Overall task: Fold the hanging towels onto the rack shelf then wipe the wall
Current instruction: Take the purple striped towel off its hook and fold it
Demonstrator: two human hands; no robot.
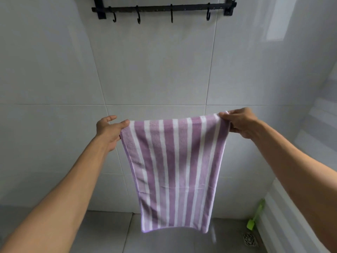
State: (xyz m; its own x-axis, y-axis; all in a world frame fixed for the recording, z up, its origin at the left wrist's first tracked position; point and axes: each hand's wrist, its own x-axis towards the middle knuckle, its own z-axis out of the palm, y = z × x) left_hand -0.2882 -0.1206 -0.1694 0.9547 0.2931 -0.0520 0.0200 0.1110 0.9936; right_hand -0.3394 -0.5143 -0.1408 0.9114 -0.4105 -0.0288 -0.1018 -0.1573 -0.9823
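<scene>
Up against the grey tiled wall (155,70), a purple-and-white striped towel (175,172) hangs in mid-air below the black hook rack (164,9), whose hooks are bare. Left hand (109,132) pinches the top left corner, right hand (240,123) grips the top right, both hands holding it stretched. No containers or readable writing, just a green brush (255,216) by the floor drain (250,239).

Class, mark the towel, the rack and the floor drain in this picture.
towel (173,172), head view, middle of the striped cloth
rack (164,8), head view, middle of the black bar
floor drain (250,239), head view, centre of the grate
</scene>
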